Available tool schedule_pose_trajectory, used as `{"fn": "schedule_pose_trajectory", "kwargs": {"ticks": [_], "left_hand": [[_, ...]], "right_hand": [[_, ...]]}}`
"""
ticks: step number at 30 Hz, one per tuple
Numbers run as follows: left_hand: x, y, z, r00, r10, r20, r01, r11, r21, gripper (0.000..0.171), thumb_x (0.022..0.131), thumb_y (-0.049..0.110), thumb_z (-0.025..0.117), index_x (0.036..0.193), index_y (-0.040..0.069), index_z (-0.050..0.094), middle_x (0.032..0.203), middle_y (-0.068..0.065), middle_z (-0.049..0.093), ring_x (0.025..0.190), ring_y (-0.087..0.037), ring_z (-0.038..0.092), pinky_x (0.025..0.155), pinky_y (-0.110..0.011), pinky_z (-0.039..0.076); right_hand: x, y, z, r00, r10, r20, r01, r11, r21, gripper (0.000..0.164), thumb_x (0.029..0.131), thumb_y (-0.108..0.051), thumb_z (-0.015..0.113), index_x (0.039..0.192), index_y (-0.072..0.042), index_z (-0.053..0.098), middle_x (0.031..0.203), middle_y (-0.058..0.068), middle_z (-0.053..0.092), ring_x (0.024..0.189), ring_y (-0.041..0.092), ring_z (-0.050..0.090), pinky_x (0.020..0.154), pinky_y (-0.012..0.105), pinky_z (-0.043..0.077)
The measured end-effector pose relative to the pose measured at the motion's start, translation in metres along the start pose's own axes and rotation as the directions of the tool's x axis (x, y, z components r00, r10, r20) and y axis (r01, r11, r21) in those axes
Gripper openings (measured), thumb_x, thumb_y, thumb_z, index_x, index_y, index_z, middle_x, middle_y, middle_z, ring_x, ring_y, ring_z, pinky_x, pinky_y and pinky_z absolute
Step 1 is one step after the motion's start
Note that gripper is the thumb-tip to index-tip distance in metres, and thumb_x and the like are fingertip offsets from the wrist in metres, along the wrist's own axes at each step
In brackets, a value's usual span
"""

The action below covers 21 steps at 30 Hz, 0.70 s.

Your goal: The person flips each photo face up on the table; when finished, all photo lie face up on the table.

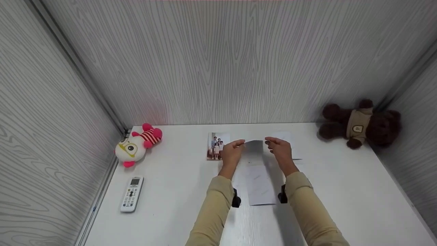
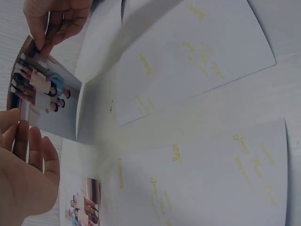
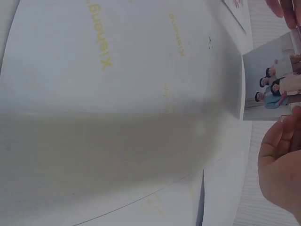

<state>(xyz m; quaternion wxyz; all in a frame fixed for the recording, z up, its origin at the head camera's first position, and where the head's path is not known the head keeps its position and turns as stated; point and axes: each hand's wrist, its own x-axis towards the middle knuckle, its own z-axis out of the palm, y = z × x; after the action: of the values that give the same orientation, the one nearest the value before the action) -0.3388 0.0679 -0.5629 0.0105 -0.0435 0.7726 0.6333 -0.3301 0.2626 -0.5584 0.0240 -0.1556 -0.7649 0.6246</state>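
Head view: toward the table's back edge (image 1: 184, 125), a photo (image 1: 254, 149), pinched by left hand (image 1: 233, 154) and right hand (image 1: 281, 150), mustn't be smudged.

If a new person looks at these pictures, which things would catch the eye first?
Probably first the bright pink-and-white toy, lying near the far left corner of the white table. The dark brown teddy bear, lying at the far right, would stand out next. Between them, the left hand and right hand hold up a group photo.
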Motion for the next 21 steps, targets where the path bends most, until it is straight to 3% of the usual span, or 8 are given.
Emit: {"fn": "schedule_pose_trajectory", "kwargs": {"ticks": [8, 14, 21], "left_hand": [[0.0021, 0.0037, -0.0007, 0.997, 0.02, -0.077, -0.017, 0.999, 0.038, 0.014, 0.093, 0.029, 0.073, 0.103, 0.023, 0.082, 0.102, 0.005, 0.079, 0.088, -0.011, 0.07, 0.072, -0.026, 0.052], [0.0021, 0.0045, -0.0022, 0.996, 0.05, -0.081, -0.048, 0.999, 0.022, 0.015, 0.095, 0.029, 0.072, 0.104, 0.022, 0.082, 0.102, 0.004, 0.079, 0.09, -0.011, 0.071, 0.074, -0.027, 0.054], [0.0008, 0.009, -0.004, 0.993, 0.073, -0.095, -0.073, 0.997, 0.01, 0.015, 0.096, 0.028, 0.071, 0.105, 0.021, 0.081, 0.099, 0.003, 0.078, 0.083, -0.01, 0.066, 0.068, -0.024, 0.051]], "right_hand": [[0.0004, -0.0058, 0.0017, 0.997, -0.066, -0.036, 0.064, 0.996, -0.064, 0.028, 0.102, -0.022, 0.061, 0.124, -0.011, 0.073, 0.119, 0.012, 0.073, 0.106, 0.024, 0.064, 0.078, 0.02, 0.052], [-0.0002, -0.0095, 0.0017, 0.994, -0.105, -0.029, 0.102, 0.99, -0.095, 0.029, 0.102, -0.025, 0.063, 0.126, -0.014, 0.073, 0.136, 0.007, 0.068, 0.126, 0.02, 0.061, 0.093, 0.031, 0.052], [0.0007, -0.0099, 0.0029, 0.993, -0.116, -0.016, 0.115, 0.991, -0.061, 0.03, 0.102, -0.026, 0.062, 0.128, -0.015, 0.072, 0.138, 0.007, 0.066, 0.132, 0.024, 0.059, 0.103, 0.041, 0.051]]}}
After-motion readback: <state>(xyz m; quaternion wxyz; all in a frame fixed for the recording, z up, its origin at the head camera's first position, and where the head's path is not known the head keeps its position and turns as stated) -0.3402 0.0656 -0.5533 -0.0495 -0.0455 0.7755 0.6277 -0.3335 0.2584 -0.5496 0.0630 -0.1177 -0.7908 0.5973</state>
